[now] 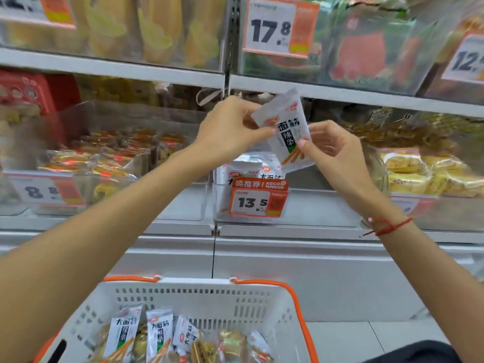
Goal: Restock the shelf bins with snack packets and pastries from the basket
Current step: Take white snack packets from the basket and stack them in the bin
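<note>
White plastic basket (199,297) with orange handles sits nearest, holding more white snack packets (157,334) and wrapped pastries (230,344).

Above it, left hand (230,129) and right hand (332,150) each pinch one white snack packet (285,129) over the clear shelf bin (309,205) tagged 13.5; a loose release may drop it outside the bin.

Price card (272,27), upper shelf: "17.8". Orange tag (258,199) on the clear bin: "鸣推荐! RECOMMEND", "13.5". Left tag (42,192): "8.8", blurred. Far-right card (466,60): "12", cut off. Held packet (285,129): "面筋", "辣条". Basket packets (123,330): "大面筋".
</note>
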A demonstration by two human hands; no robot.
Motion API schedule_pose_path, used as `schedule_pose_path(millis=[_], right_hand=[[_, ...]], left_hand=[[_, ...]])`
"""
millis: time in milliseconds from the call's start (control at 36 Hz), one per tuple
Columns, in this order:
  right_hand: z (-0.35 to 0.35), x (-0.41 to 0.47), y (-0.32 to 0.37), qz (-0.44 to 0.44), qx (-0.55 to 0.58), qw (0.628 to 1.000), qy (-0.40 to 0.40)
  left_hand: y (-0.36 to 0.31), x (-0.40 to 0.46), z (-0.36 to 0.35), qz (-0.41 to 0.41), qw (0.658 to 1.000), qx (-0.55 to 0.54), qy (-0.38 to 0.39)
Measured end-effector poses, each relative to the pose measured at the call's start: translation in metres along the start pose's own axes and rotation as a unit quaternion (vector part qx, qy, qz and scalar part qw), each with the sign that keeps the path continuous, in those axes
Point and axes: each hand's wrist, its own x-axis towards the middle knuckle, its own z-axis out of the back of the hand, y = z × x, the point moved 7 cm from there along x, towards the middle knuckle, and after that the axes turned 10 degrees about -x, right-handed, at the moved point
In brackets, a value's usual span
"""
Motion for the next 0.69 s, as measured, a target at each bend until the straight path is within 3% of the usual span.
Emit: schedule_pose_path(millis=[83,194,361,417,528,611,694], right_hand=[[0.003,0.004,-0.017,-0.028,-0.059,0.998,-0.013],[-0.012,0.006,-0.040,-0.089,-0.108,0.989,0.055],[-0.036,0.010,-0.064,-0.125,-0.165,0.958,0.199],[-0.040,0.011,-0.064,-0.127,-0.139,0.957,0.220],[-0.043,0.013,-0.065,-0.148,-0.056,0.962,0.224],[-0.047,0.012,-0.074,-0.170,-0.075,0.952,0.242],[-0.053,0.011,-0.078,-0.170,-0.115,0.939,0.274]], left_hand=[[0.000,0.018,-0.009,-0.002,0.996,0.081,0.042],[0.008,0.031,-0.027,0.017,0.969,0.206,0.133],[0.046,0.041,-0.054,0.063,0.879,0.371,0.294],[0.050,0.043,-0.058,0.083,0.882,0.341,0.315],[0.037,0.053,-0.057,0.067,0.922,0.264,0.274],[0.035,0.058,-0.050,0.056,0.944,0.232,0.227],[0.038,0.056,-0.051,0.063,0.942,0.235,0.232]])
